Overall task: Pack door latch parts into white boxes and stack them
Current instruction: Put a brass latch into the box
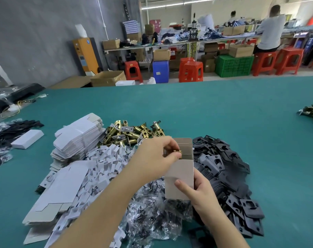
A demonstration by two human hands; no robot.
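Head view. The right hand [198, 192] gripped an open white box [179, 178] at lower centre of the frame, thumb across its near face, fingers behind it, the box upright with its flaps open. The left hand [157, 158] pinched a brass latch part [176, 152] at the box mouth; the part sat partly inside the opening, its far end hidden by the fingers.

Supplies on the green table [223, 111]: a heap of brass latch bolts [132, 131] just above the hands, a stack of flat white box blanks [78, 140] at centre left, black strike plates [222, 167] to the right of the box, bagged screws [152, 212] below it, and one closed white box [27, 139] at far left.

Judged step: loading the latch into the box, early in this box's fill. Next move likely calls for letting the part drop fully in, then fetching a plate or screw bag. No stack of packed boxes was visible.
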